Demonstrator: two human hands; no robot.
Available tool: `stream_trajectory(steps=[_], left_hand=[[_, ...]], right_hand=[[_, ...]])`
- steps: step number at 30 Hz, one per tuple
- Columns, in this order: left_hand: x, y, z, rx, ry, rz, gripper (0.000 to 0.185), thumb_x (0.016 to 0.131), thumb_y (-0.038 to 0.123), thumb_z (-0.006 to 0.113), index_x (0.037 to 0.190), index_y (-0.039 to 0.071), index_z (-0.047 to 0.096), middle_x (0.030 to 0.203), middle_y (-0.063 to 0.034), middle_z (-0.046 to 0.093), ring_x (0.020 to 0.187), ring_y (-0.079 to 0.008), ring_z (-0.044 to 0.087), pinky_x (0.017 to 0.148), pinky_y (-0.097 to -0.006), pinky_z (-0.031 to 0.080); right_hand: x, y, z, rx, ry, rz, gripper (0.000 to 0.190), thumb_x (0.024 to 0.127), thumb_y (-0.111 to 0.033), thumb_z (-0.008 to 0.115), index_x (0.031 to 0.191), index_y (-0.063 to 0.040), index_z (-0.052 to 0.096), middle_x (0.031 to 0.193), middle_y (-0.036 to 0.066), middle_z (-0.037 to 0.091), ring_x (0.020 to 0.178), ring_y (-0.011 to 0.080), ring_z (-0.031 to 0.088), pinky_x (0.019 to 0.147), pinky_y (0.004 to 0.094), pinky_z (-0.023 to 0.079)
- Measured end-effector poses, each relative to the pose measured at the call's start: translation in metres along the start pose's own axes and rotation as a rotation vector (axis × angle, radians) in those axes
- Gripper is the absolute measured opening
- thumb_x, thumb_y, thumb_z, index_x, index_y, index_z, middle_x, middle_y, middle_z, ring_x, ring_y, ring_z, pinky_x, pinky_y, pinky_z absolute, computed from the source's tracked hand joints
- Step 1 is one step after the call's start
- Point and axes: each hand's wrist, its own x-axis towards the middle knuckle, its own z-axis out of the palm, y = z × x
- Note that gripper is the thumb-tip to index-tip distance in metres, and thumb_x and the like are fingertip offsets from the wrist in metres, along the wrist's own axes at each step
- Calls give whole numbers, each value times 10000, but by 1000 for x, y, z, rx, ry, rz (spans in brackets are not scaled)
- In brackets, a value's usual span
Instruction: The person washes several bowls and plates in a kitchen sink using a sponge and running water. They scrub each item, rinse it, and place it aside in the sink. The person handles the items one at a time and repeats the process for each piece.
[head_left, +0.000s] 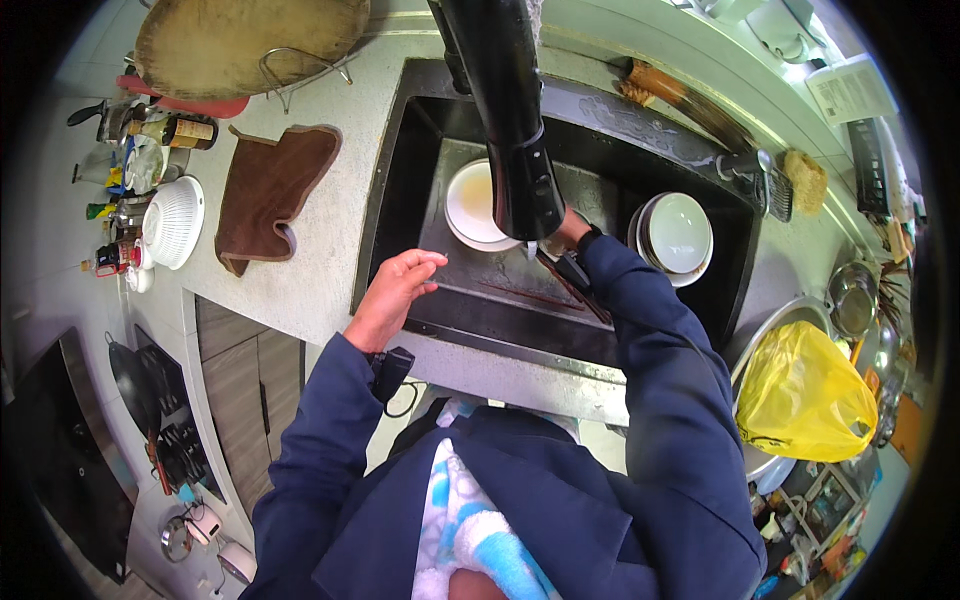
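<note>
My left hand (401, 292) is above the near left edge of the black sink (420, 330), fingers loosely curled, holding nothing that I can see. My right hand (574, 227) reaches into the sink behind the black faucet (529, 180), beside a round dish; the faucet hides its fingers, so its hold cannot be told. White bowls (469, 199) with a little yellowish liquid stand left of the faucet. Stacked white bowls (679, 232) stand in the right part of the sink. Chopsticks (532, 295) lie on the sink bottom near my right wrist.
A brown cloth (274, 195) lies on the counter at left, near a white plastic basket (174, 223) and several bottles. A round wooden board (251, 45) stands at the back left. On the right are a yellow plastic bag (806, 394) over a metal basin and a sponge (805, 182).
</note>
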Motion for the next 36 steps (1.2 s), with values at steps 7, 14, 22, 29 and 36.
stream_trajectory(steps=[7,14,22,29,36], left_hand=[[6,3,6,25,-63,15,186,1007,181,543,1103,69,657,1132,2,618,1047,-71,541,913,-272,447],[24,-3,8,112,-106,-11,214,1007,193,539,1119,62,667,1173,-6,621,1081,-81,544,904,-276,454],[46,-16,3,219,-106,-87,238,980,253,571,1097,67,665,1134,-7,634,1067,-105,545,853,-298,448],[87,-37,8,399,-178,-236,392,973,330,596,1220,26,597,1231,-56,583,1138,-149,521,906,-333,455],[126,-63,27,473,-196,-333,578,917,494,637,1163,-28,599,1097,-78,605,981,-195,569,848,-410,481]], right_hand=[[-65,-72,-61,-108,-337,717,257,752,-236,609,817,-6,703,910,250,684,834,414,669,771,517,525],[-50,-128,-61,-526,-156,380,290,797,-73,586,1077,1,575,1035,204,628,958,403,655,747,480,555],[-25,-150,-35,-389,-135,679,515,794,-44,609,1274,67,461,1245,253,510,1014,442,628,855,502,533],[-33,-106,-44,-237,-269,849,321,795,-97,605,1068,72,622,1259,270,555,1011,433,633,897,464,529],[-45,-39,6,-78,-496,343,259,643,-196,687,854,-46,711,832,191,685,836,350,658,725,442,512]])
